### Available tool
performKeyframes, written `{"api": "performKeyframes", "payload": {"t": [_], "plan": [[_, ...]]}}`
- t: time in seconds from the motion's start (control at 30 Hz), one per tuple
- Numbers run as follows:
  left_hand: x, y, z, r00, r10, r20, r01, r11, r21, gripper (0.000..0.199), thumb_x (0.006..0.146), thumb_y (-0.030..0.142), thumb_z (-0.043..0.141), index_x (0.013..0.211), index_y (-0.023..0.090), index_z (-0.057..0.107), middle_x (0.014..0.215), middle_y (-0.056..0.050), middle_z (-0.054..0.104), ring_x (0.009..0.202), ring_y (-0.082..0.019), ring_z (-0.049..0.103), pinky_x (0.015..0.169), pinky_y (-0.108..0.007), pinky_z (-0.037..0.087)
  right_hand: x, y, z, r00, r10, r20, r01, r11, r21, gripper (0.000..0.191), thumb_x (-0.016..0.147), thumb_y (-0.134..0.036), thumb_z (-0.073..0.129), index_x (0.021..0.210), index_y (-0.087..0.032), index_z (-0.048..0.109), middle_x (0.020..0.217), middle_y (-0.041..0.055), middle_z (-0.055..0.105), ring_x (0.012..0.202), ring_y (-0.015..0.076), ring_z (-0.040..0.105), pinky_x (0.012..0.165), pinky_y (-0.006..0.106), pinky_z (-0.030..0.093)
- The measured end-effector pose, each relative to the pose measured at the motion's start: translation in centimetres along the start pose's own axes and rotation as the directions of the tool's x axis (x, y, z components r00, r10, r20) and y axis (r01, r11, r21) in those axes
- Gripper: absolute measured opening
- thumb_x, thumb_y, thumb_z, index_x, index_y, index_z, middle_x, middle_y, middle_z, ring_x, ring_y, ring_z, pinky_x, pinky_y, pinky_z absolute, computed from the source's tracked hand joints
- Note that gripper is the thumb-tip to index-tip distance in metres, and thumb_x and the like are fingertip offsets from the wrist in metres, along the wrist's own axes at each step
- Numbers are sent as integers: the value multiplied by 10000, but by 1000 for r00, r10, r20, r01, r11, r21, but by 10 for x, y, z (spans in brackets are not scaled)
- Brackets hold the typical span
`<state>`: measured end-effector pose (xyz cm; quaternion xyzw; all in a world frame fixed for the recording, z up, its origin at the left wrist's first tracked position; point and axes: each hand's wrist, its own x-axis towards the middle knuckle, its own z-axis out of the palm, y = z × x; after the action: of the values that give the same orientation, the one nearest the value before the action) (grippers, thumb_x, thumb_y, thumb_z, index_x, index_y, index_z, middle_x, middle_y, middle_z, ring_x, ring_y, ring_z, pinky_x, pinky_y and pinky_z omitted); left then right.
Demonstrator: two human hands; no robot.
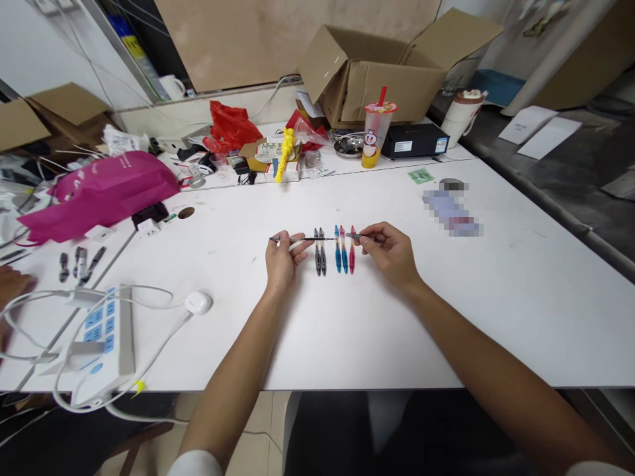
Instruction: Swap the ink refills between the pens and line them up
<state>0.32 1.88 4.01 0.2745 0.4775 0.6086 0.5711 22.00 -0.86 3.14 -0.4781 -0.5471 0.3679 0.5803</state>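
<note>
My left hand (282, 261) pinches a long thin pen refill (320, 238) between thumb and fingers, level above the table, its tip pointing right. My right hand (391, 254) is closed on a grey pen barrel (353, 236), its end facing the refill's tip with a small gap. Beneath and between both hands, pens lie side by side: two grey pens (320, 261), two blue pens (342, 260) and a pink pen (352, 258). Whether a further pen part sits inside my left fingers is hidden.
A white power strip (122, 350) with looping cables and a round white puck (198, 303) lie left. Further grey pens (81, 262) lie near another person's hand (14, 284). A magenta bag (114, 185), a drink cup (378, 129) and a cardboard box (387, 92) stand behind.
</note>
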Motion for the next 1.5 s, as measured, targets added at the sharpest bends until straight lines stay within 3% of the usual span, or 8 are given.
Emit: {"api": "performKeyframes", "payload": {"t": [0.17,0.37,0.63,0.8,0.93,1.07,1.27,1.5], "plan": [[0,-4,2,1000,-10,23,10,1000,-1,254,1019,431,612,1067,226,469,1028,-77,755,827,-186,800,600,-212,568,-1,6,4,993,88,83,-95,992,82,191,924,-403,618,1010,-250,542,834,1,640,652,150,554,603,313,451],[-5,-10,6,994,18,110,-20,1000,15,339,983,486,661,1144,245,486,995,-56,757,778,-172,794,547,-187,545,-12,8,16,978,119,170,-107,991,-74,271,933,-486,661,1019,-229,662,649,-61,368,611,143,401,593,303,415],[-10,-11,6,986,22,167,-32,998,58,498,957,497,695,1346,250,506,1077,-98,776,878,-225,801,575,-229,576,-12,11,16,989,113,90,-100,985,-139,384,884,-588,704,914,-206,725,635,-34,464,601,139,411,567,299,367],[-5,-7,2,993,92,77,-96,994,52,446,1002,418,655,1379,233,505,1181,-127,770,1040,-227,771,609,-218,571,-9,3,13,992,119,38,-113,982,-151,432,860,-615,706,852,-183,717,646,-31,470,621,134,403,601,301,359],[0,-1,-3,993,118,-21,-118,993,25,331,1033,352,609,1314,213,504,1285,-141,742,1077,-212,758,618,-214,561,-7,3,12,992,123,26,-117,979,-169,454,876,-623,682,757,-186,658,640,-37,424,626,132,377,601,302,324],[3,2,-5,993,114,-36,-113,993,20,172,1042,348,593,1086,184,565,1335,-146,720,1080,-194,756,630,-200,565,-7,4,12,993,117,18,-112,976,-186,482,890,-635,664,699,-197,601,629,-44,373,618,130,352,589,301,297],[1,2,-1,998,65,-4,-66,998,-23,155,1017,315,645,1016,181,568,1237,-122,745,942,-165,791,670,-186,585,-6,3,9,991,132,6,-128,971,-202,488,910,-653,631,788,-185,699,596,-49,373,586,130,329,569,301,273],[-1,3,0,999,34,-5,-35,999,-14,197,984,341,697,1021,185,583,1097,-88,758,928,-169,796,663,-172,581,-6,4,9,991,134,-1,-132,974,-185,480,905,-649,646,766,-192,687,599,-48,367,588,129,324,566,300,267]]}}
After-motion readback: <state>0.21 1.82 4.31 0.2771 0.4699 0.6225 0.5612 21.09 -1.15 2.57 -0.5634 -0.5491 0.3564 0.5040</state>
